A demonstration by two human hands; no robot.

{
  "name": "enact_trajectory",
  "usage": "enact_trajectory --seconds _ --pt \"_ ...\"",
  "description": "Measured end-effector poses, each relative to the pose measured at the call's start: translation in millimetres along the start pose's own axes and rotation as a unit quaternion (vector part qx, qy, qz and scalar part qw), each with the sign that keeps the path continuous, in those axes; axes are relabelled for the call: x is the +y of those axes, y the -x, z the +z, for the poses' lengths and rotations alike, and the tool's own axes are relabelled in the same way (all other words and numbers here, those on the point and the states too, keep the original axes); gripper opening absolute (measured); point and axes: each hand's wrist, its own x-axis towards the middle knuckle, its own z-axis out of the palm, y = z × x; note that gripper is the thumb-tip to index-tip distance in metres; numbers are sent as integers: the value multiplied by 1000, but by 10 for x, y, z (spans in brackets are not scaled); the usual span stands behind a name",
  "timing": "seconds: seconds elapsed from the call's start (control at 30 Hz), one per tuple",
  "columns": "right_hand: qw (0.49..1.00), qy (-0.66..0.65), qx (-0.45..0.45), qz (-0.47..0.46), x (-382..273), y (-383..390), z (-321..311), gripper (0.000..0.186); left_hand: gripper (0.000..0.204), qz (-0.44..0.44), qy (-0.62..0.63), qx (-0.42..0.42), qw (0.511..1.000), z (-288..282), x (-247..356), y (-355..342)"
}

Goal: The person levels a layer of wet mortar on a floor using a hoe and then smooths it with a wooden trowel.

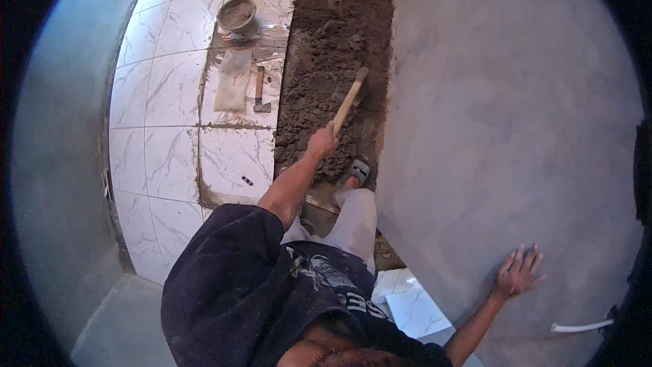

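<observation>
left hand (322, 141) grips a wooden-handled tool (350, 100) over mortar bed (333, 47); right hand (519, 272) spread flat on wall (516, 109); hammer (259, 90), bucket (236, 15) nearby.

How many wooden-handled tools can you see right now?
2. One long wooden-handled tool is gripped in the left hand, its head down in the mortar bed. A hammer lies on the tiled floor below the bucket. Others may be hidden.
</observation>
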Motion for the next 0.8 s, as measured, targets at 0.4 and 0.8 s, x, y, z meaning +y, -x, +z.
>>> enact_trajectory --seconds 0.4,0.8 --pt "1000 27 -13 -2 17 17 -60 24 57 6 35 -18 999 -32 78 150" --pt "1000 -16 -15 -21 -20 -7 34 27 59 -9 0 -18 1000 -28 78 171"
